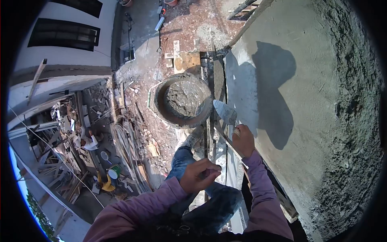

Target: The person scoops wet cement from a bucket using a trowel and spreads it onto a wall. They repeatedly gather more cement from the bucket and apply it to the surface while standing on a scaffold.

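My right hand [243,142] is wrapped round the handle of a pointed trowel [225,112]. Its grey, mortar-smeared blade points up and left, near the rim of a round bucket [159,105]. Wet grey mortar [183,98] fills much of that bucket. My left hand [200,175] is in front of my body, above my legs, with its fingers curled and the tips pressed together. Whatever it may hold is too small or hidden to tell. On the right rises a wall with smooth plaster [310,101] and a rough band of fresh mortar [354,121].
Wooden planks [219,76] run beneath the bucket along the wall. Far below on the left lie coiled bars [127,149], rubble and timber scraps. A person in a white top [90,142] is down there, by a green-and-white bucket [114,172]. A board [187,61] lies beyond the mortar bucket.
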### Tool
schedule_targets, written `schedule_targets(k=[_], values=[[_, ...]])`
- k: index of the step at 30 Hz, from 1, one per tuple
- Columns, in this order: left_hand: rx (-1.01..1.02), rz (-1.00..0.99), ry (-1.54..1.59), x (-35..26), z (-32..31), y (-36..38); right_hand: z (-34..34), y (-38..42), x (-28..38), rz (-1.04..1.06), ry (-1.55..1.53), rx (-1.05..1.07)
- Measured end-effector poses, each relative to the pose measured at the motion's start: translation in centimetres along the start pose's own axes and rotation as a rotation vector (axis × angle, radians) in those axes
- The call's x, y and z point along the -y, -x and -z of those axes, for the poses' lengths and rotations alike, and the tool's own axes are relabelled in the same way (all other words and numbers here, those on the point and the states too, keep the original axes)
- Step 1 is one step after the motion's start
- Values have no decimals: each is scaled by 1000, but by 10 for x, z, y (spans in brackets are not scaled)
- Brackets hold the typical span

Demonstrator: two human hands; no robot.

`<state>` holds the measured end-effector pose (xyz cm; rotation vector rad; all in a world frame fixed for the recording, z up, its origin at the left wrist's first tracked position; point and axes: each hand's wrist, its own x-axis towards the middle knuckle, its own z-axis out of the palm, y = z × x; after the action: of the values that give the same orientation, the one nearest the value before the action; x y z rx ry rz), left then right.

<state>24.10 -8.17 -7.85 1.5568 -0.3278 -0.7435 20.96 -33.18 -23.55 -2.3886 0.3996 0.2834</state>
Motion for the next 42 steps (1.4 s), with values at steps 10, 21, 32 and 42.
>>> schedule_targets(k=[10,21,32,42], values=[[-124,424,42,10,-16,61,-28,-122,57,272,379,-7],[-1043,440,-411,217,174,-39,-7,22,88,-270,26,365],[-615,692,88,103,106,-101,157,297,62,-534,279,564],[-328,751,497,-198,65,1,238,384,189,-343,-10,-89]])
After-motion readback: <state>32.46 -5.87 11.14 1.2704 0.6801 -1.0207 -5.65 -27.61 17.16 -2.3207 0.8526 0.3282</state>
